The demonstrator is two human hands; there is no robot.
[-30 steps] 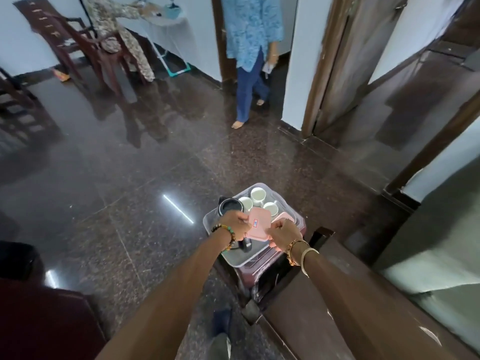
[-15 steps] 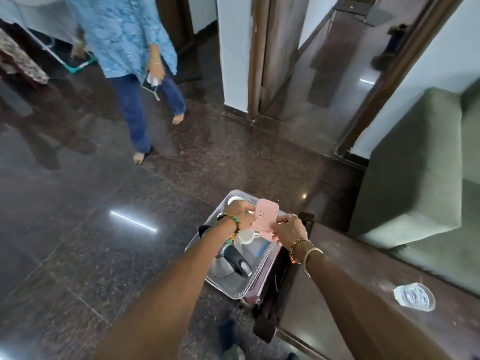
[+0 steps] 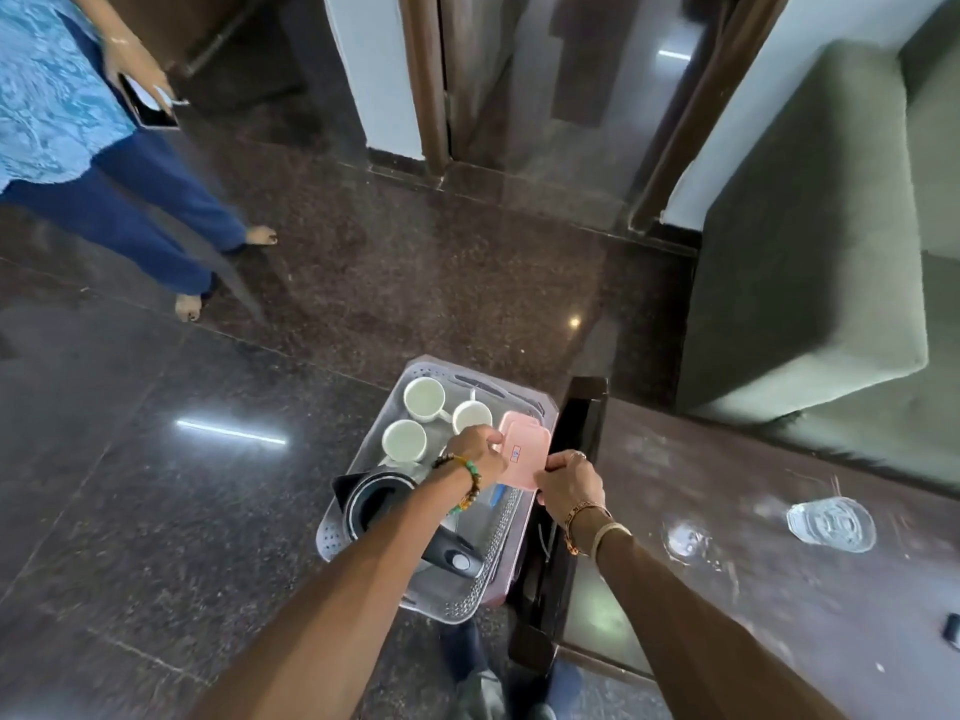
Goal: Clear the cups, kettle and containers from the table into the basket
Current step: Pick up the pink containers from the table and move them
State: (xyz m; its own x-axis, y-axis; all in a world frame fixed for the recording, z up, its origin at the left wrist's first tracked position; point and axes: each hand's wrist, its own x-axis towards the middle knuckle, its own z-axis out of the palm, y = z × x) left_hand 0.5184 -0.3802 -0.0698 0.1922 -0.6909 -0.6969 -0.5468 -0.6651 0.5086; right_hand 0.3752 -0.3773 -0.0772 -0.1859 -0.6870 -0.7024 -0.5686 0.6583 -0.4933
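Observation:
A grey perforated basket (image 3: 457, 605) stands beside the dark table (image 3: 753, 511). Inside it are three white cups (image 3: 423, 398), a black kettle (image 3: 376, 504) and a pink container (image 3: 511, 419) at the right wall. Over that side, my left hand (image 3: 480, 452) and my right hand (image 3: 569, 483) together hold a second pink container (image 3: 524, 457) with a small label, the left at its left edge, the right at its near corner. It overlaps the first pink one.
A person in a blue top (image 3: 47, 85) stands at the far left holding a phone. A green sofa (image 3: 810, 241) lies to the right. On the table sit a clear glass lid (image 3: 831, 524) and a small dark object (image 3: 951, 626). The floor is dark polished stone.
The view has tilted down and shifted right. Both hands have carried the pink container from above the kettle and cups toward the basket's right side, over the other pink one.

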